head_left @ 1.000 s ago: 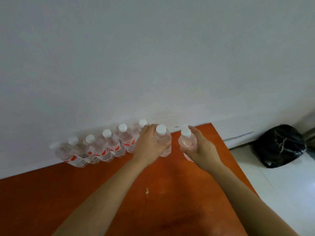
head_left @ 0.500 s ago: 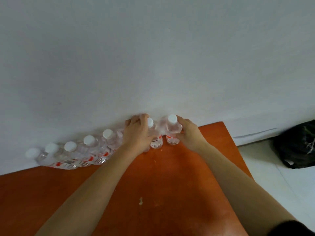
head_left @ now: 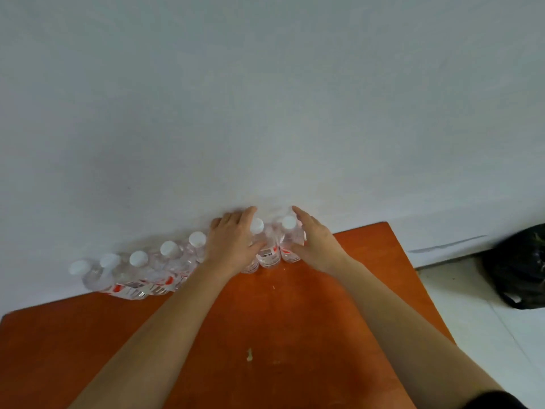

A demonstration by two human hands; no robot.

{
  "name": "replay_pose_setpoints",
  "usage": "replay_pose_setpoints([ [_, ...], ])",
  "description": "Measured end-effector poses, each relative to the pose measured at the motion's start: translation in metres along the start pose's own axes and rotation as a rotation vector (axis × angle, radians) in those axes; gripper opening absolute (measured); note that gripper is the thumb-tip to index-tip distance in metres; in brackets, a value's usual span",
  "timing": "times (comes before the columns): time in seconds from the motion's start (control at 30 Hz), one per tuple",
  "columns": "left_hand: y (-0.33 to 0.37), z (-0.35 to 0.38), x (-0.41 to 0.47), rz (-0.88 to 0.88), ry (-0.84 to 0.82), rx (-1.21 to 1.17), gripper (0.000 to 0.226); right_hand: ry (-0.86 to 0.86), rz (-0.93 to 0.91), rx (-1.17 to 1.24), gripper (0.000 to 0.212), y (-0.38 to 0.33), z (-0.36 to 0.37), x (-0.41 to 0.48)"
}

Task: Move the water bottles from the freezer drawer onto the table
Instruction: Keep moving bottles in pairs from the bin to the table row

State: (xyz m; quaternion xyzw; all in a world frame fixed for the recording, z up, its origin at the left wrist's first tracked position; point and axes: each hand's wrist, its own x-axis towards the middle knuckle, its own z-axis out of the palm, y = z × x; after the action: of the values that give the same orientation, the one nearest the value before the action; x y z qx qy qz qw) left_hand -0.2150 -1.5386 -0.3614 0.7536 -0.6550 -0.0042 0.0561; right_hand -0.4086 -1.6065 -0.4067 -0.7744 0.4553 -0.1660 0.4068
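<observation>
Several clear water bottles with white caps and red labels stand in a row along the white wall on the orange-brown table (head_left: 295, 320). My left hand (head_left: 233, 246) wraps around one bottle (head_left: 267, 255) near the row's right end. My right hand (head_left: 317, 246) grips the last bottle (head_left: 290, 246) on the right. Both held bottles stand upright on the tabletop, touching each other. The other bottles (head_left: 138, 273) stretch off to the left, free of my hands.
A black plastic bag (head_left: 519, 270) lies on the white tiled floor (head_left: 472, 320) right of the table. The table's right edge runs diagonally past my right forearm. A small pale scrap (head_left: 250, 354) sits on the tabletop between my arms.
Both hands have carried their bottles back to the wall and set them at the right end of the row. The view has shifted slightly.
</observation>
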Motion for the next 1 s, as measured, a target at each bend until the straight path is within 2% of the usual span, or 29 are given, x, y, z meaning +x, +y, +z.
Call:
replay_pose_setpoints([
  [0.17, -0.013, -0.056, -0.03, -0.003, 0.209, -0.059, 0.05, 0.238, -0.115, 0.001, 0.05, -0.051, -0.031, -0.03],
  [0.3, -0.026, -0.105, -0.062, 0.06, 0.415, -0.074, 0.045, 0.477, -0.224, -0.092, 0.048, -0.104, -0.043, -0.07],
  [0.5, -0.036, -0.165, -0.131, 0.161, 0.547, -0.119, 0.054, 0.761, -0.279, -0.295, 0.049, -0.181, -0.031, -0.158],
  [0.73, -0.011, -0.167, -0.226, 0.343, 0.563, -0.306, 0.057, 0.907, -0.114, -0.444, 0.05, -0.198, 0.012, -0.293],
  [0.87, 0.048, -0.168, -0.265, 0.483, 0.483, -0.422, 0.06, 0.983, 0.031, -0.543, 0.05, -0.191, 0.011, -0.385],
  [1.0, 0.12, -0.194, -0.305, 0.641, 0.49, -0.514, 0.057, 1.121, 0.173, -0.612, 0.051, -0.194, -0.013, -0.484],
])
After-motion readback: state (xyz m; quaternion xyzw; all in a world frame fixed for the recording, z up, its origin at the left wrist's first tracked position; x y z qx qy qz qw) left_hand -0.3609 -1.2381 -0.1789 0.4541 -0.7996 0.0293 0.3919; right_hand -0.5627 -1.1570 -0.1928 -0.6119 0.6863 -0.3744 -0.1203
